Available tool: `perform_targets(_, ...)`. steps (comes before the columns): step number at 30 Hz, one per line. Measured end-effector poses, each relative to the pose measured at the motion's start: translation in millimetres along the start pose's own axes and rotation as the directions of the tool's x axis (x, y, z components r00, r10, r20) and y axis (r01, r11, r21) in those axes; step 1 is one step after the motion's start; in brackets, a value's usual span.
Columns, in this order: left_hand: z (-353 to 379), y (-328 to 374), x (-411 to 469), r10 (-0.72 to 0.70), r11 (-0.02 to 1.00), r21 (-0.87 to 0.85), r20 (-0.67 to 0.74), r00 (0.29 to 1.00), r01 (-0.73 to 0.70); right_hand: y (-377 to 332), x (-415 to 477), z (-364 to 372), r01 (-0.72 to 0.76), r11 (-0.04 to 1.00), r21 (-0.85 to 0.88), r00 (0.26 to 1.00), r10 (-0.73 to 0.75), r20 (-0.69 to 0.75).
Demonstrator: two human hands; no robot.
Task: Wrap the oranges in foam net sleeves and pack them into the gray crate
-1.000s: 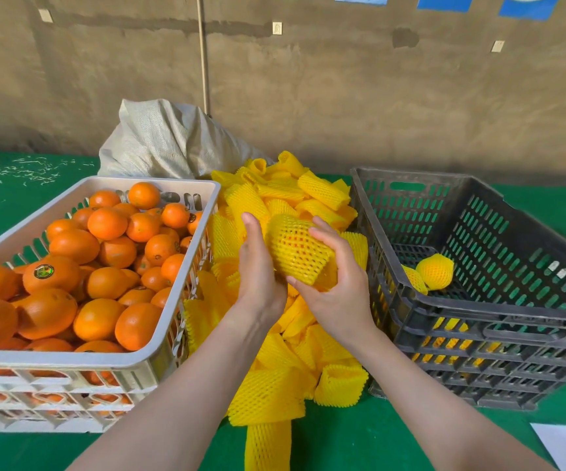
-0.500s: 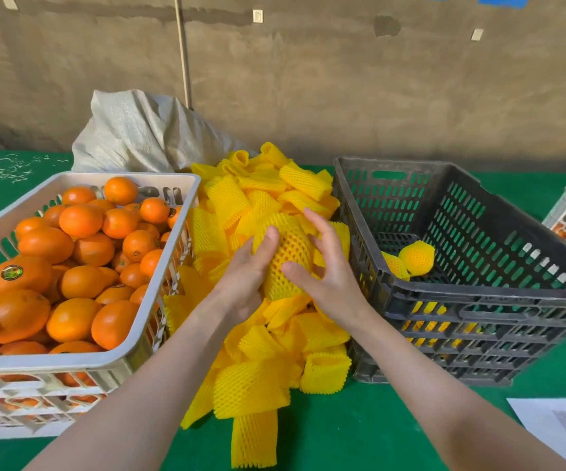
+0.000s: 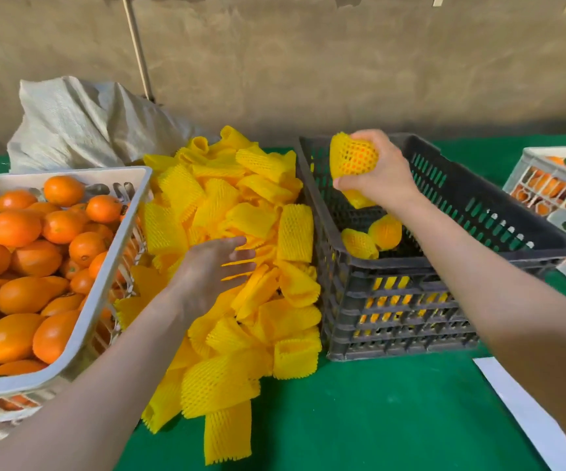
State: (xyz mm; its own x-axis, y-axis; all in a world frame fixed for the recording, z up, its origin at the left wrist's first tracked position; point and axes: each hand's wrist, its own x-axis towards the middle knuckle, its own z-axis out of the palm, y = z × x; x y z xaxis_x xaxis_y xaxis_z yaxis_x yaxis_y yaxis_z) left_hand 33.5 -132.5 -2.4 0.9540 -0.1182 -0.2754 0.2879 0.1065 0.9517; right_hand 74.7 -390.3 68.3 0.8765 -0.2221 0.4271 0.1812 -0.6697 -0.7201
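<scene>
Right grip [image 3: 380, 178]: fingers and thumb curled round the sleeved orange [image 3: 353, 158], clamped on it, orange skin showing through the yellow mesh
Where the fruit is: in the air over the near-left part of the gray crate [image 3: 444, 263], above its rim and touching nothing else
Why there: it looks fully wrapped, so this is probably the carry before setting it by the two packed oranges [image 3: 385, 231] on the crate floor
Left grip [image 3: 210, 270]: fingers straight and a little apart, holding nothing; blurred, low over the sleeve pile [image 3: 240, 205], and contact cannot be told
Why there: likely placed to take the next sleeve
Layout: the pile lies on the green counter [image 3: 359, 419] between the crates, so both are probably in easy reach
Supply: bare oranges [image 3: 14, 229] heaped in the white crate [image 3: 111, 266], just beside the pile
Progress: early, judging by the few packed
</scene>
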Motion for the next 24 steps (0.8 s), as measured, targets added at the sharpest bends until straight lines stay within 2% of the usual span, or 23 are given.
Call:
perform_targets(2, 1.2, -8.5, 3.4, -0.022, 1.000, 0.011, -0.011, 1.000, 0.022, 36.7, 19.3, -9.8, -0.065, 0.960, -0.271, 0.985, 0.105, 0.137)
perform_targets(3, 2.3, -11.9, 6.0, -0.030, 0.999, 0.021, -0.016, 0.999, 0.030, 55.4, 26.2, -13.5, -0.025, 0.899, -0.438, 0.956, 0.150, 0.253)
perform_targets(5, 4.8, -16.8, 10.8, -0.039, 0.998, 0.049, -0.022, 0.999, 0.040, 87.4, 33.0, -17.5, 0.149, 0.694, -0.704, 0.832, 0.297, 0.468)
perform_targets(6, 5.7, -17.8, 12.8, -0.038, 0.997, 0.061, -0.025, 0.999, 0.040, 99.0, 33.6, -17.6, 0.232, 0.588, -0.775, 0.750, 0.400, 0.528)
perform_targets(7, 6.1, -18.5, 14.5, -0.036, 0.997, 0.071, -0.027, 0.999, 0.038, 108.0, 33.2, -16.9, 0.294, 0.510, -0.808, 0.665, 0.498, 0.557)
perform_targets(9, 6.7, -18.8, 19.0, -0.035, 0.995, 0.088, -0.041, 0.999, 0.038, 119.8, 31.9, -13.7, 0.365, 0.429, -0.826, 0.516, 0.645, 0.563)
perform_targets(11, 5.6, -18.5, 21.2, -0.040, 0.995, 0.085, -0.046, 0.998, 0.044, 126.5, 28.7, -6.4, 0.434, 0.384, -0.815, 0.427, 0.708, 0.562)
perform_targets(14, 4.1, -20.9, 25.0, -0.041, 0.996, 0.074, -0.057, 0.998, 0.045, 134.8, 27.2, 7.5, 0.482, 0.405, -0.777, 0.338, 0.731, 0.592)
perform_targets(18, 0.4, -23.0, 23.8, -0.043, 0.997, 0.058, -0.060, 0.997, 0.046, 141.2, 29.0, 13.3, 0.431, 0.426, -0.795, 0.314, 0.756, 0.575)
perform_targets(21, -4.1, -22.4, 19.3, -0.038, 0.999, 0.029, -0.053, 0.998, 0.040, 137.8, 30.0, 12.2, 0.407, 0.411, -0.816, 0.355, 0.752, 0.556)
perform_targets(22, -6.3, -21.7, 17.5, -0.036, 0.999, 0.016, -0.054, 0.998, 0.036, 134.6, 30.1, 11.2, 0.398, 0.408, -0.822, 0.396, 0.731, 0.555)
perform_targets(24, -11.9, -19.5, 13.7, -0.031, 0.999, -0.010, -0.057, 0.998, 0.030, 126.2, 31.3, 7.8, 0.341, 0.445, -0.828, 0.564, 0.608, 0.559)
